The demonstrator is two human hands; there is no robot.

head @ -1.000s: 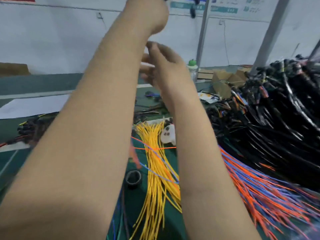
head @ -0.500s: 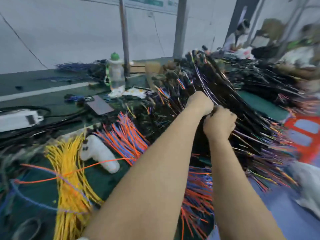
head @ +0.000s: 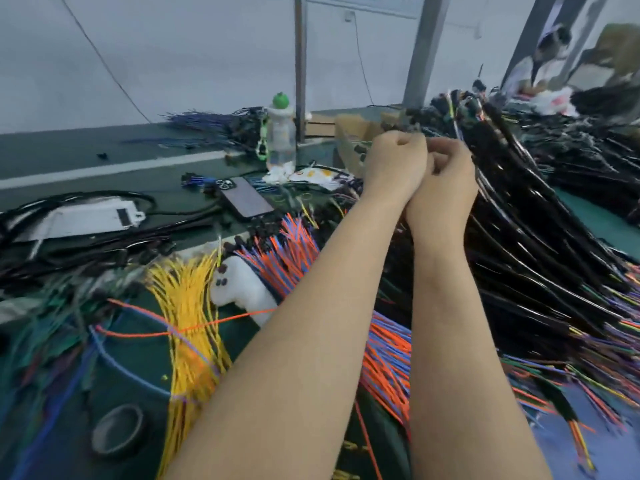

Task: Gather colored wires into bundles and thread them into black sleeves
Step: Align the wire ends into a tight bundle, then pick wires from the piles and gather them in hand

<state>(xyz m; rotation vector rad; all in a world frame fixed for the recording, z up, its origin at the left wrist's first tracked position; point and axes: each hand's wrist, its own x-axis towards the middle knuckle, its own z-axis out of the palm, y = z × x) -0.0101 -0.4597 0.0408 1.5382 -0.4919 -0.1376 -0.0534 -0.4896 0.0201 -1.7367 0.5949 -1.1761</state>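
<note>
left hand (head: 394,164) and right hand (head: 446,188) touch over black sleeved bundles (head: 526,244), fingers (head: 450,152) curled, contents hidden.

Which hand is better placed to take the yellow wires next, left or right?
Probably the left hand. The yellow wires lie on its side; the right hand would have to reach across the left.

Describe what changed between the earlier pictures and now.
Both hands came down and to the right: the left hand and right hand now sit fisted together against the pile of black cables. Whether they grip anything is hidden. The yellow wires and bottle stayed put.
</note>
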